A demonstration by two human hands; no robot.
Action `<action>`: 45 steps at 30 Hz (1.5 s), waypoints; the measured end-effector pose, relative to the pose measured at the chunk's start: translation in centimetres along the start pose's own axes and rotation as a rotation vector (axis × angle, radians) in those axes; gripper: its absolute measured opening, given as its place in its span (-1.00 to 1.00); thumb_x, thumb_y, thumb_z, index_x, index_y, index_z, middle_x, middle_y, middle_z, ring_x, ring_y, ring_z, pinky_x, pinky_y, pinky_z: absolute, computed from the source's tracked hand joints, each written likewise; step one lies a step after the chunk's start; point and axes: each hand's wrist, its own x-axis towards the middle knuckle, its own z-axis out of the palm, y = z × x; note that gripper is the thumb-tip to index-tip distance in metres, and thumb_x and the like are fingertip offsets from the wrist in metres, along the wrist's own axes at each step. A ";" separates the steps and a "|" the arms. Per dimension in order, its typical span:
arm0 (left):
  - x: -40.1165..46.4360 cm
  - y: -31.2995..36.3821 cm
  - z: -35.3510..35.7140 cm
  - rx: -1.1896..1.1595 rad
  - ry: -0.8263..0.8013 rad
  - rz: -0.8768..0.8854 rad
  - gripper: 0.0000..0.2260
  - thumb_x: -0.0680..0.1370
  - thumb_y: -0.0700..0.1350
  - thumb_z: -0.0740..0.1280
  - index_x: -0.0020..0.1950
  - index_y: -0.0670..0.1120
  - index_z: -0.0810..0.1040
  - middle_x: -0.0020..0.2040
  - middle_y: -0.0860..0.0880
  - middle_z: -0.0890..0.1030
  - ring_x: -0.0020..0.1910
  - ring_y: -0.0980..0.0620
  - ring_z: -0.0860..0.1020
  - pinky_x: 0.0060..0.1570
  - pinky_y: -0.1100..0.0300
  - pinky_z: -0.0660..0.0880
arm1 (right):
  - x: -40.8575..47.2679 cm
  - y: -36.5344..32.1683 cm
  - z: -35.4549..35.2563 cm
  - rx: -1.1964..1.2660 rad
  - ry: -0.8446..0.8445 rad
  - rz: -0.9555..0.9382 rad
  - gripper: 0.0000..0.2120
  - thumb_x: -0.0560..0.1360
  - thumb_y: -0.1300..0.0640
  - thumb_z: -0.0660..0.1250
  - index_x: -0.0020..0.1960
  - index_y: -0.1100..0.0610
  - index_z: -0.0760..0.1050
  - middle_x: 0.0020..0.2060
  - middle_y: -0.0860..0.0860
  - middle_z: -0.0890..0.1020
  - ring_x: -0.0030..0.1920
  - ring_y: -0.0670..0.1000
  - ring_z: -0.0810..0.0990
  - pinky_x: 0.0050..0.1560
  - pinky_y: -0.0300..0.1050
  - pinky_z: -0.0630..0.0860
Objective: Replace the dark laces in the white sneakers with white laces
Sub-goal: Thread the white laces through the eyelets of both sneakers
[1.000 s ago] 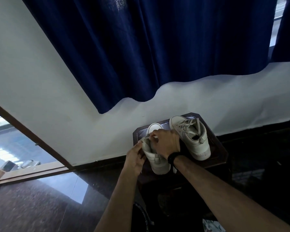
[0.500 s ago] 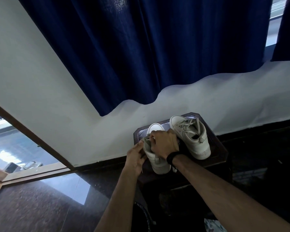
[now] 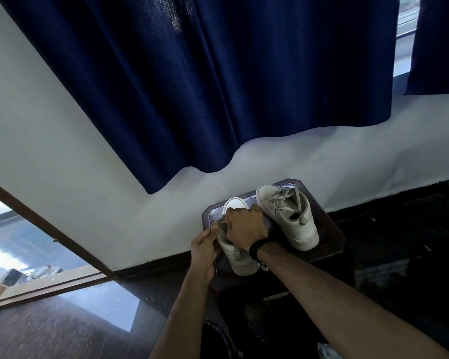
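Both white sneakers sit side by side on a small dark wooden stool pushed up against the white wall, toes pointing at the wall.

The near sneaker is on the left side of the stool and is the one being worked on. The right hand lies over the top of it, fingers curled down over the lacing area, and looks to be gripping a grey lace where it comes off the shoe's left edge — the fingertips themselves are tucked out of sight, so exactly how it's pinched I can't tell. There's a black band on that wrist.

The left hand is just beside the shoe's left side, fingers curled in, thumb and forefinger closed on a thin strand of that same lace; a bit of it hangs down below the hand. So neither hand is spread wide at all, both are closed tight on the lace.

The other sneaker is on the right half of the stool, apart from both hands, with its greyish laces loose and sprawled over the tongue — not touched by anything.

A big navy curtain hangs above, and the floor is dark and glossy.
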 end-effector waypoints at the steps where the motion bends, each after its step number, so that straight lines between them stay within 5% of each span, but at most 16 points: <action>1: -0.1 0.0 0.0 0.009 -0.004 0.011 -0.85 0.59 -0.22 0.34 0.09 -0.23 0.66 -0.05 -0.14 0.72 -0.14 -0.03 0.68 -0.08 0.14 0.64 | 0.1 0.0 -0.1 -0.001 0.012 -0.022 -0.60 0.48 -0.08 -0.01 -0.05 0.10 0.53 -0.15 0.07 0.66 -0.17 0.14 0.61 -0.02 0.02 0.36; 9: 0.1 -0.2 0.2 0.028 0.013 0.011 -0.80 0.59 -0.20 0.35 0.14 -0.27 0.65 0.05 -0.25 0.68 -0.02 -0.17 0.63 0.18 -0.15 0.54 | 0.0 -0.2 0.3 -0.063 0.039 -0.042 -0.59 0.46 -0.18 0.08 -0.24 0.09 0.53 -0.36 0.07 0.64 -0.35 0.11 0.59 -0.14 0.00 0.41; 14: 0.0 0.0 0.1 0.071 0.003 0.051 -0.82 0.59 -0.17 0.36 0.04 -0.26 0.68 -0.07 -0.22 0.70 -0.07 -0.17 0.61 0.12 -0.14 0.54 | 0.7 -0.4 -0.2 -0.035 -0.004 -0.114 -0.67 0.49 -0.04 0.05 -0.10 0.09 0.53 -0.21 0.07 0.66 -0.20 0.14 0.60 -0.02 0.02 0.35; 18: 0.6 0.8 -0.2 0.037 0.074 -0.082 -0.69 0.60 0.03 0.34 -0.04 -0.21 0.70 -0.16 -0.15 0.69 -0.20 -0.09 0.64 -0.06 0.03 0.58 | 0.4 -0.4 -0.2 -0.073 -0.027 -0.097 -0.70 0.50 -0.03 0.09 -0.17 0.07 0.53 -0.26 0.06 0.66 -0.25 0.13 0.60 -0.10 0.00 0.36; 22: 0.9 1.8 0.9 0.097 0.058 -0.108 -0.84 0.53 -0.36 0.27 -0.15 -0.26 0.65 -0.27 -0.22 0.62 -0.40 -0.09 0.56 -0.29 0.13 0.53 | 0.2 -0.2 -0.1 -0.038 -0.065 -0.058 -0.76 0.50 0.00 0.12 -0.10 0.07 0.52 -0.18 0.06 0.66 -0.16 0.14 0.61 -0.06 0.03 0.35; 24: 1.1 2.2 1.1 0.089 0.057 -0.110 -0.83 0.48 -0.39 0.27 -0.21 -0.24 0.61 -0.31 -0.21 0.61 -0.41 -0.08 0.54 -0.30 0.13 0.52 | 0.2 -0.3 -0.2 -0.025 -0.077 -0.030 -0.81 0.49 0.00 0.18 -0.09 0.05 0.53 -0.16 0.05 0.66 -0.14 0.12 0.61 -0.05 0.02 0.36; 27: 1.4 2.2 0.7 -0.046 0.115 -0.125 -0.97 0.38 -0.28 0.38 -0.22 -0.22 0.56 -0.21 -0.22 0.58 -0.24 -0.10 0.52 -0.15 0.05 0.48 | 0.1 0.2 -0.6 -0.025 -0.076 0.005 -0.82 0.44 -0.05 0.27 -0.13 0.04 0.55 -0.19 0.03 0.66 -0.16 0.11 0.62 -0.04 0.01 0.38; 31: 1.7 1.8 -0.5 -0.468 0.184 -0.118 -0.72 0.64 -0.32 0.05 -0.25 -0.16 0.34 -0.36 -0.11 0.46 -0.28 -0.08 0.49 -0.11 0.04 0.50 | 0.6 1.7 -2.2 -0.048 -0.047 0.007 -0.83 0.29 0.00 0.36 -0.15 0.03 0.55 -0.19 -0.01 0.63 -0.08 0.11 0.57 -0.01 0.03 0.36; 33: 1.2 2.3 -1.0 -0.385 0.212 -0.127 -0.71 0.62 -0.33 0.08 -0.28 -0.11 0.28 -0.48 -0.03 0.30 -0.46 0.02 0.31 -0.31 0.13 0.47 | 1.7 2.2 -3.5 -0.011 -0.104 -0.015 -0.75 0.31 0.05 0.33 -0.01 0.01 0.53 -0.05 -0.02 0.57 0.06 0.10 0.47 0.06 0.04 0.31; 35: 0.3 2.9 -0.9 -0.007 0.164 -0.096 -0.75 0.59 -0.25 0.18 -0.29 -0.09 0.35 -0.50 -0.01 0.33 -0.53 0.06 0.28 -0.48 0.23 0.31 | 2.8 2.2 -4.8 0.030 -0.151 -0.018 -0.68 0.36 0.16 0.28 0.11 0.03 0.50 0.06 0.00 0.51 0.14 0.10 0.39 0.12 0.00 0.29; 38: -0.5 2.9 -1.2 0.492 -0.012 -0.029 -0.79 0.53 -0.05 0.35 -0.28 -0.10 0.53 -0.38 -0.09 0.51 -0.38 0.02 0.43 -0.35 0.21 0.32 | 3.1 1.6 -5.4 0.055 -0.112 0.000 -0.59 0.36 0.27 0.25 0.19 0.05 0.48 0.12 0.02 0.46 0.16 0.12 0.35 0.14 -0.03 0.27; 42: -1.1 3.2 -2.1 0.469 0.034 0.068 -0.80 0.51 -0.22 0.41 -0.33 -0.09 0.66 -0.40 0.01 0.63 -0.37 0.07 0.55 -0.38 0.32 0.41 | 1.2 0.7 -4.0 0.015 -0.005 0.078 -0.60 0.28 0.27 0.31 0.11 0.05 0.50 0.06 0.05 0.48 0.07 0.15 0.40 0.05 0.00 0.30; 45: -2.2 3.4 -2.5 0.069 0.138 0.028 -0.84 0.51 -0.29 0.32 -0.24 -0.16 0.62 -0.46 0.03 0.56 -0.54 0.14 0.48 -0.55 0.37 0.37 | -0.5 0.5 -3.6 -0.005 0.092 0.173 -0.53 0.20 0.22 0.37 0.10 0.05 0.47 0.08 0.06 0.46 0.04 0.15 0.42 0.02 0.04 0.36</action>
